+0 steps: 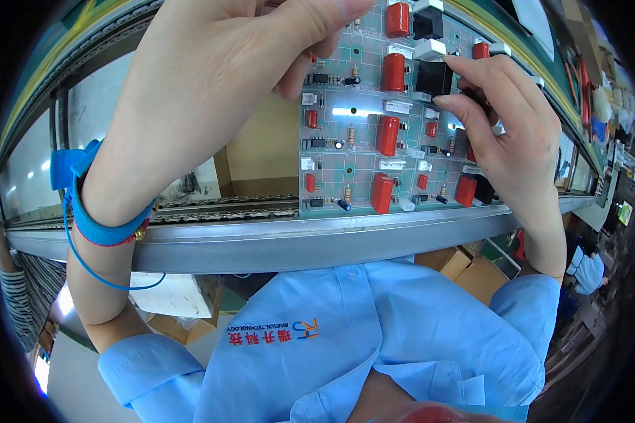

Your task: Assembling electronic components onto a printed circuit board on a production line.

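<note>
A panel of green circuit boards lies in front of me, carrying red capacitors, white connectors and small resistors. My right hand is at the panel's right half, its thumb and index finger closing on the edge of a black box-shaped component. This block stands beside a white part. Over the panel's upper left edge is my left hand, thumb stretched out and the other fingers curled beneath it. Whatever those fingers hold, if anything, is hidden. A blue wrist strap with a cord circles my left wrist.
A metal rail runs along the near side of the line, with a chain track behind it. Cardboard boxes stand below the rail. Striped clothing shows at far left; another person in blue is at far right.
</note>
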`<control>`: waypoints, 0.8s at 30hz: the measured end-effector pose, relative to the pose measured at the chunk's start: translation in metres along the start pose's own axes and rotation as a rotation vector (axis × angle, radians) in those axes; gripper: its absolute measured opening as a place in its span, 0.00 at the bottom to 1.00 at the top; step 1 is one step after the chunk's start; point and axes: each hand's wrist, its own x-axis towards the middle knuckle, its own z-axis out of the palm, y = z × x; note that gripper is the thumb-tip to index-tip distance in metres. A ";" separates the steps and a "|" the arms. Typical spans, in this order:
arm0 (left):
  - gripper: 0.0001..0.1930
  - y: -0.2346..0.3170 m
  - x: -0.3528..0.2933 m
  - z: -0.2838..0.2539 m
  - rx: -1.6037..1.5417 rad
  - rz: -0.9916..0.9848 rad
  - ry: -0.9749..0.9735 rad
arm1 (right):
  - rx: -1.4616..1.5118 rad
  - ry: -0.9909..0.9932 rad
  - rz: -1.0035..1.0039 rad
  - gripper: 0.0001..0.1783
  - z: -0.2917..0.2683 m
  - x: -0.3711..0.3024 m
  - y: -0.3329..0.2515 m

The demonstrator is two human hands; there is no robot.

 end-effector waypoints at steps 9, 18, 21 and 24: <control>0.13 -0.001 -0.002 0.004 -0.043 -0.008 -0.064 | -0.101 -0.024 -0.027 0.17 -0.006 0.001 -0.003; 0.11 0.001 -0.001 0.000 0.050 0.072 -0.079 | -0.147 -0.068 -0.016 0.16 -0.012 0.008 -0.010; 0.11 0.000 0.000 0.000 0.049 0.076 -0.080 | -0.171 -0.087 -0.023 0.16 -0.016 0.009 -0.013; 0.11 -0.003 0.002 0.002 -0.033 0.120 -0.092 | -0.195 -0.095 -0.037 0.16 -0.016 0.011 -0.014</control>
